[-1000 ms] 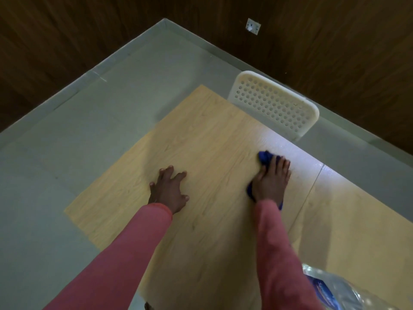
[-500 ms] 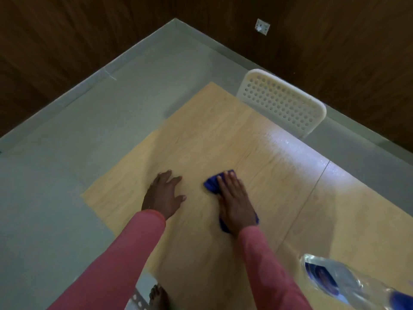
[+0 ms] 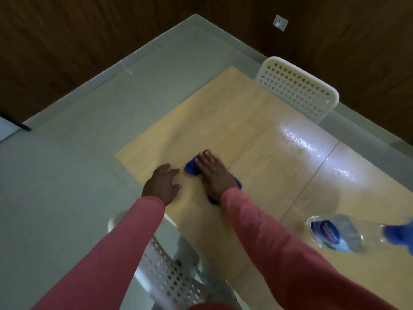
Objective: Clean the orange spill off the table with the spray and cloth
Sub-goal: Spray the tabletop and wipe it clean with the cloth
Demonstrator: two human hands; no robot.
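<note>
The blue cloth (image 3: 191, 168) is pressed flat to the table (image 3: 245, 130) under the right hand (image 3: 213, 173), fingers laid straight over it, presumably so that the whole palm bears down for wiping. No orange spill can be made out on the wood. At nine o'clock of the cloth, the left hand (image 3: 161, 184) is spread open on the table, likely as a brace. The spray bottle (image 3: 335, 233) is left lying on its side at four o'clock, well apart.
</note>
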